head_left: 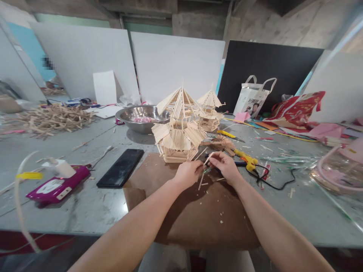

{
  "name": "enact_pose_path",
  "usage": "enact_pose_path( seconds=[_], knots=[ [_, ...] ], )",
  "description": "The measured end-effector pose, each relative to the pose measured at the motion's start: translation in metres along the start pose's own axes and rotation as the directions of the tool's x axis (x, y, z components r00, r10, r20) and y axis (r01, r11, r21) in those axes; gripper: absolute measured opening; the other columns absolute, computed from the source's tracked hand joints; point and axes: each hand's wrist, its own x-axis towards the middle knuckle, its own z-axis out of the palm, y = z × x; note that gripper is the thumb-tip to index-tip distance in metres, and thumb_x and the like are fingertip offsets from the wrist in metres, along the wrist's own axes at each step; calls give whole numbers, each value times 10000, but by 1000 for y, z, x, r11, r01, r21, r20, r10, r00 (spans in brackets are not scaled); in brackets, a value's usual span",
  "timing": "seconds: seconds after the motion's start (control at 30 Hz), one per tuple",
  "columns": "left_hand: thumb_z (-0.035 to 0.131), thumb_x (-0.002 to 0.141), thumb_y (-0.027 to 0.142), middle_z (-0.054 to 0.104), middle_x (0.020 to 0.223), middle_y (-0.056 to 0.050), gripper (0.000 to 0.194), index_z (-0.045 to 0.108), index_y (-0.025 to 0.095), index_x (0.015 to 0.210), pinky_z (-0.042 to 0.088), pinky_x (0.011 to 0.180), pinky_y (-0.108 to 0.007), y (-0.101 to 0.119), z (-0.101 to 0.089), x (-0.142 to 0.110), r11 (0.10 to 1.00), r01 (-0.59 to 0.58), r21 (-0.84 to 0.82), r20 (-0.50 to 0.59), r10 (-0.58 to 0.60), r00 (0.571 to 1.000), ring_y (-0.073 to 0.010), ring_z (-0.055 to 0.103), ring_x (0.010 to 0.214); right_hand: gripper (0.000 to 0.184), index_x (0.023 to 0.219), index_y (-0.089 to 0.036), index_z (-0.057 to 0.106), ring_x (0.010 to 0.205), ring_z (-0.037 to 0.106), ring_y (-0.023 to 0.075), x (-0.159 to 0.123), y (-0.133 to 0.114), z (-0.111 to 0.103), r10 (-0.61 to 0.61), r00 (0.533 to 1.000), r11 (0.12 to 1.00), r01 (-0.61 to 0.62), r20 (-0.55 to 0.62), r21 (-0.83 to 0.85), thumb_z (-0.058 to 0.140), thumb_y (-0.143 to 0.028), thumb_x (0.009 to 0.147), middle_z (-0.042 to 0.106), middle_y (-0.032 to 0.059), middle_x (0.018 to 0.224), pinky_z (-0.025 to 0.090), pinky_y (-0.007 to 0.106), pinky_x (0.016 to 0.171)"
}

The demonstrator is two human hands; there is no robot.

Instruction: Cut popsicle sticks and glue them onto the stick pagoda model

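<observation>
Bare forearms (141, 215) extended; slim pale-wood stick (208, 158) pinched by L hand (185, 175) & R hand (226, 166); prob. light, brittle, best held nr ends.

The brown sheet's (198, 223) near half offers open passage; at its far edge the stick pavilion (180, 139) blocks, the glue gun (249, 160) right.

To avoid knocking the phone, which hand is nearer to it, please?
Left. The left hand is right of the phone, over the brown sheet; the right hand is farther right, beyond the left.
</observation>
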Motion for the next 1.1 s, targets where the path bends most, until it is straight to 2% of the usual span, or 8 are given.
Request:
enact_pose_path(
  seconds=[0.07,0.13,0.23,0.33,0.47,0.67,0.97,1.1],
  knots=[
    [298,797,356,578,629,-2,322,560,192,708,303,507,-197,0,-1,0,1000,6,-3,-25,-6,1000,-112,502,574,387,923,-160,510,892,508,239,2,1,-7,-78,994,905,39,-76,-423,496,-437,654,570,101,930,343,431,800],
    [304,795,353,574,629,-2,314,557,190,703,300,510,-199,0,-2,0,1000,8,-3,-36,-8,999,-113,497,577,523,1050,-143,467,1037,403,294,4,3,-15,-85,990,673,-27,-113,-740,477,-479,649,492,145,1098,221,510,863],
    [317,790,349,572,635,0,298,561,193,716,300,518,-197,0,-2,1,1000,20,-23,-33,-21,999,-109,489,577,696,1164,-133,380,1132,275,327,4,9,-24,50,991,407,-133,-123,-904,409,-586,636,355,169,1238,94,581,862],
    [323,786,356,564,637,5,297,564,194,727,298,515,-190,-2,0,1,997,31,-74,-33,-34,999,-101,472,564,799,1204,-148,335,1163,223,320,4,15,-30,210,976,321,-130,-63,-938,317,-680,608,321,161,1263,31,598,856],
    [317,785,368,528,588,10,319,563,182,704,290,498,-186,-5,2,2,988,43,-146,-6,-45,999,-93,437,531,796,1212,-157,329,1113,316,315,5,17,-32,293,956,288,-76,12,-955,311,-680,611,420,174,1184,16,594,855],
    [305,791,358,505,574,13,309,544,187,692,297,505,-188,-6,5,4,984,57,-166,-12,-59,998,-95,431,531,567,1069,-117,470,952,459,283,8,15,-23,122,992,262,-6,27,-965,414,-513,668,541,167,986,266,439,823],
    [283,806,331,538,629,-1,301,531,183,720,333,553,-195,-1,-1,2,984,67,-163,-51,-76,996,-106,482,588,482,1152,-88,331,943,457,241,4,-5,-21,-235,957,536,-21,-173,-844,367,-326,734,490,154,1033,352,336,775],
    [314,797,320,552,636,-1,260,536,186,775,336,538,-195,-2,0,2,981,68,-180,-63,-80,995,-106,486,577,466,1106,-131,353,1035,382,226,-3,-14,-20,-376,915,547,94,-144,-832,399,-155,643,444,121,1098,307,333,852]
  ],
)
